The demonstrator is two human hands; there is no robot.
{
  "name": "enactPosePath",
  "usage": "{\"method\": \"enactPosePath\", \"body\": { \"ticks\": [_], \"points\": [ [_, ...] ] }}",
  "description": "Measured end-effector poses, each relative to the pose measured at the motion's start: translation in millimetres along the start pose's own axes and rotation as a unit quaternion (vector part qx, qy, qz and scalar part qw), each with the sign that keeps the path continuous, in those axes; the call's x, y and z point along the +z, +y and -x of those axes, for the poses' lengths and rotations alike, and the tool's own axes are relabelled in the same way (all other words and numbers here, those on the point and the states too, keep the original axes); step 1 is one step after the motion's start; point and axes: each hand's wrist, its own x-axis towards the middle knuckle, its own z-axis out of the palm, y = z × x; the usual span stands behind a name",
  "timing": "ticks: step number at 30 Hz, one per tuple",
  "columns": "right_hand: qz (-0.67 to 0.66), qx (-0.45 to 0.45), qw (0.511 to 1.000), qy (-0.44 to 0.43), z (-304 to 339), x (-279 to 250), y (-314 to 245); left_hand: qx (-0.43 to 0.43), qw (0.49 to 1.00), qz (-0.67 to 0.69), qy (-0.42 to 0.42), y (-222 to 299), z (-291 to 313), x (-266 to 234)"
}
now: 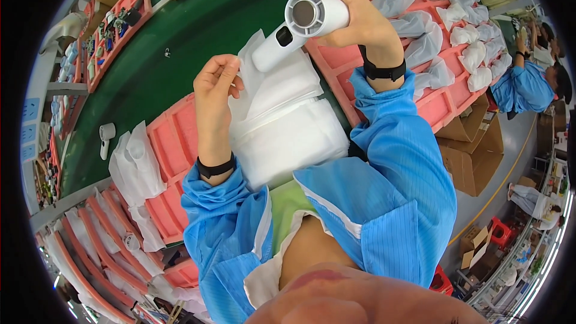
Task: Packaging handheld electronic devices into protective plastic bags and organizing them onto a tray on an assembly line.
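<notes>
My right hand [364,21] is closed around the round head of a white handheld fan [316,14]. The fan is tilted, its dark-centred face turned up toward me, and its handle [273,54] slants down to the left over a thin white translucent bag [255,84]. At the left edge of that bag, my left hand [217,84] has thumb and fingers pinched together on the film. Whether the handle tip lies inside the bag or on top of it, I cannot tell. Beneath lies a stack of similar white bags [291,138], close to my body.
Pink trays [174,144] flank the stack; the right one [432,111] holds several bagged items. Another white fan [106,138] lies on the green belt [144,93] at left. Cardboard boxes [471,156] stand at right. A co-worker in blue [525,90] works at far right.
</notes>
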Motion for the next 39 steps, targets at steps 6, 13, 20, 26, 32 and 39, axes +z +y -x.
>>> {"method": "enactPosePath", "body": {
  "ticks": [6, 13, 20, 26, 32, 39],
  "points": [
    [-0.018, -0.080, 0.996, 0.036, -8.1, -4.0, -11.2, 0.035, 0.978, -0.190, -0.079, -34.4, -2.4, 7.1],
    [-0.077, -0.069, 0.993, 0.064, -4.9, -4.8, -10.2, 0.112, 0.912, -0.370, -0.138, -59.8, -1.0, 30.7],
    [-0.058, 0.009, 0.995, 0.081, -1.7, -7.0, -22.3, 0.149, 0.875, -0.435, -0.151, -54.7, 2.6, 40.7],
    [-0.056, -0.008, 0.996, 0.071, -1.7, -7.4, -23.6, 0.212, 0.818, -0.512, -0.155, -58.2, 10.3, 49.1],
    [-0.059, -0.013, 0.996, 0.067, -0.5, -11.4, -25.4, 0.184, 0.831, -0.500, -0.160, -60.8, 6.8, 42.4],
    [-0.067, 0.025, 0.996, 0.054, 9.3, -22.3, -37.2, 0.053, 0.962, -0.259, -0.071, -47.3, -0.2, 17.8]
  ]
}}
